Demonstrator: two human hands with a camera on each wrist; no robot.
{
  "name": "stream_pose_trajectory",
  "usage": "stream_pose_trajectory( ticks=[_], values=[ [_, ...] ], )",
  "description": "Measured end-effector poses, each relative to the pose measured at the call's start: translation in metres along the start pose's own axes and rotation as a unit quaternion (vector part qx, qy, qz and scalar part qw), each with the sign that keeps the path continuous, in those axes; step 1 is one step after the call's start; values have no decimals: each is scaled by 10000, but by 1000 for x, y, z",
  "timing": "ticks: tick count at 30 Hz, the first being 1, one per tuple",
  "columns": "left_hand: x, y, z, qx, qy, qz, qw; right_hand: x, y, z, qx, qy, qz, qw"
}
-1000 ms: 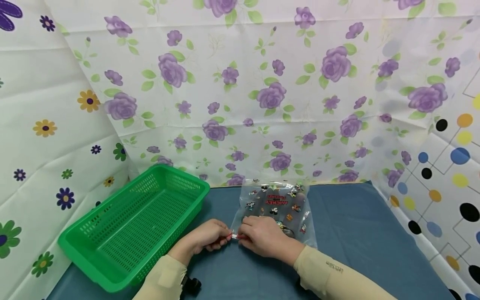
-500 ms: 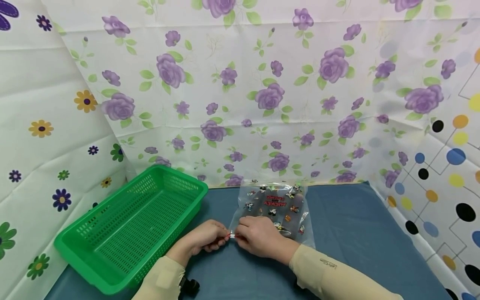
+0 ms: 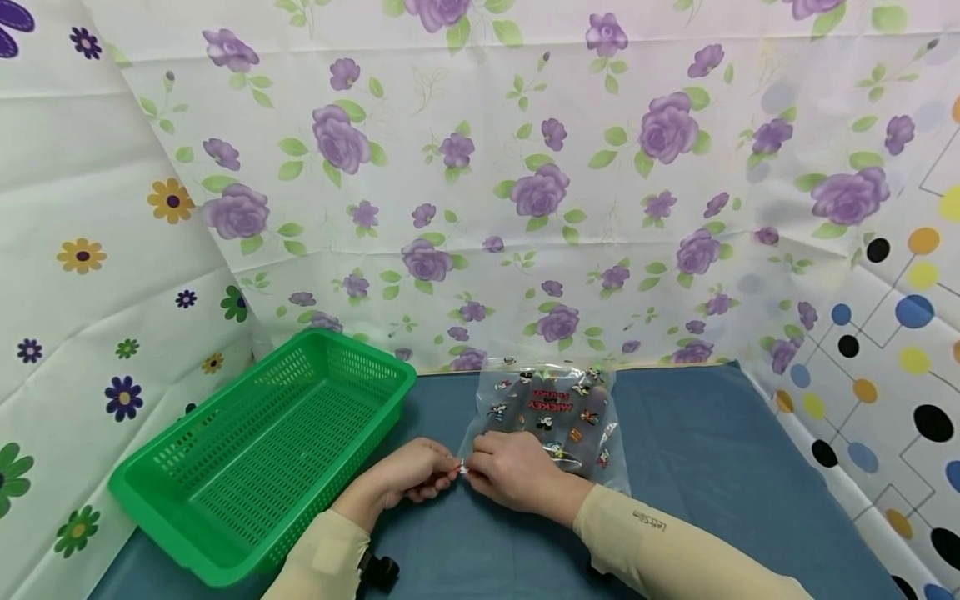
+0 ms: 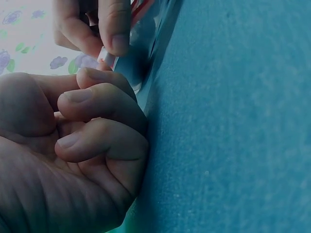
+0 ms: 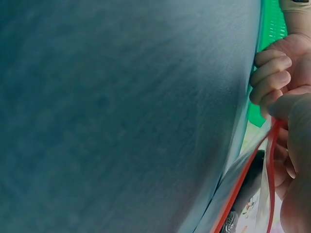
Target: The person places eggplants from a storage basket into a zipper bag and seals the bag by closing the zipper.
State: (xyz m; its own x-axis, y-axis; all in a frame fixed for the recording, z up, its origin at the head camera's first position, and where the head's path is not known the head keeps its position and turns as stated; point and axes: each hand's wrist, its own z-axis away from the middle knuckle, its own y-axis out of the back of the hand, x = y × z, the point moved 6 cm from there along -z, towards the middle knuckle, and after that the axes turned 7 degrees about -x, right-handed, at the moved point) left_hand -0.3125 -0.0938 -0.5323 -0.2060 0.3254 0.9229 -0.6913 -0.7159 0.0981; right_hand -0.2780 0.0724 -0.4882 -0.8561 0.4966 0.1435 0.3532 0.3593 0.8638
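A clear plastic zip bag (image 3: 551, 417) with cartoon prints and red lettering lies on the blue cloth, with dark, long shapes inside it. At its near left corner my left hand (image 3: 412, 475) pinches the end of the red zip strip, the other fingers curled in. Right beside it my right hand (image 3: 521, 473) pinches the strip close to a small white slider (image 3: 462, 469), which shows between the two hands. In the right wrist view the red zip strip (image 5: 272, 179) runs as two separate bands away from my right fingers. My right hand hides part of the bag's near edge.
A green plastic basket (image 3: 262, 458) with perforated sides stands on the left, close to my left forearm. Blue cloth (image 3: 690, 450) covers the table. Flowered sheets (image 3: 480, 167) hang behind and on the left, a dotted one on the right.
My right hand has shifted slightly left towards my left hand, and less of the white slider and red strip shows between them. The left hand keeps its pinch.
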Motion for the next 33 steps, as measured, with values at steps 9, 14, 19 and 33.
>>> stream_pose_trajectory(
  ticks=[9,14,19,33],
  values=[
    [4,-1,2,-61,0,-75,10000,-3,-1,-3,7,121,160,9998],
    [6,-2,4,-16,-9,-192,9998,-6,-2,-3,-75,189,340,9992],
    [5,-2,4,3,-41,-162,9999,-7,1,-2,-273,101,333,9990],
    [5,-1,3,19,-31,-32,10000,5,10,12,-516,-105,403,9978]
  ],
)
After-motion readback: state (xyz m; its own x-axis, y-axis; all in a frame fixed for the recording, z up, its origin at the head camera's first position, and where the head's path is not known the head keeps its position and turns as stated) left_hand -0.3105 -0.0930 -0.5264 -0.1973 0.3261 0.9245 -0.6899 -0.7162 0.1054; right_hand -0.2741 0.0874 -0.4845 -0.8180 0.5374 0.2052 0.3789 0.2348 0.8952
